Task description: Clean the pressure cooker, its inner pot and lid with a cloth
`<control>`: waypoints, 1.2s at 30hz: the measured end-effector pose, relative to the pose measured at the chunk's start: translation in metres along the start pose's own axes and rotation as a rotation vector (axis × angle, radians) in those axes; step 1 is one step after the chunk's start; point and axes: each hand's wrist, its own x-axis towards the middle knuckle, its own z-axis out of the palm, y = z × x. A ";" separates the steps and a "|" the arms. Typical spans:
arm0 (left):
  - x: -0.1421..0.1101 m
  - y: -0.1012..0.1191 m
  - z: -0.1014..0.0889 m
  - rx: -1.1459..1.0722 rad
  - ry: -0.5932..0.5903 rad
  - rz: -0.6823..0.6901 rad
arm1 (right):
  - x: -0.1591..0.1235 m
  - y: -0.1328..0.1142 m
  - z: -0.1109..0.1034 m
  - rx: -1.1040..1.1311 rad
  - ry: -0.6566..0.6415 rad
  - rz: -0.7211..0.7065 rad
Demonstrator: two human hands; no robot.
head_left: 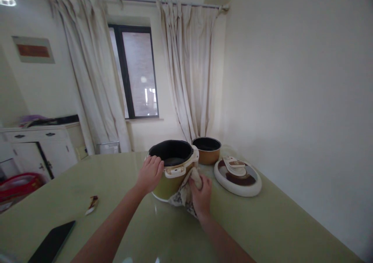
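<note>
Holding the cooker body point(163, 188) at its near-left rim with left hand point(152, 172), fingers bent over the edge; can't make out the thumb. Gripping a bunched patterned cloth point(184, 195) in right hand point(201, 193), fingers curled closed around it, against the near-right outer wall of the cooker body. Upright on the green table point(151, 232), lidless, dark inside. Just behind to the right: inner pot point(206, 156), brown outside, dark inside. Right of both, flat on the table: round white-and-brown lid point(238, 178). Well apart, near-left: dark flat device point(53, 241) and small wrapper point(92, 205).
</note>
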 end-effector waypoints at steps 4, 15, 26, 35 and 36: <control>0.001 0.002 0.000 0.059 -0.001 -0.012 | 0.002 -0.021 0.024 0.032 0.095 -0.023; 0.007 0.007 -0.012 0.180 -0.009 0.020 | -0.061 -0.042 0.064 -0.134 -0.326 -0.269; 0.010 0.028 -0.018 0.234 0.102 -0.137 | 0.016 -0.010 0.031 0.063 -0.046 -0.058; 0.005 0.094 -0.019 0.204 0.238 -0.034 | -0.036 -0.007 -0.015 -0.117 -0.095 -0.611; 0.005 0.105 -0.017 0.198 0.238 -0.027 | -0.031 -0.003 -0.026 -0.120 -0.090 -0.615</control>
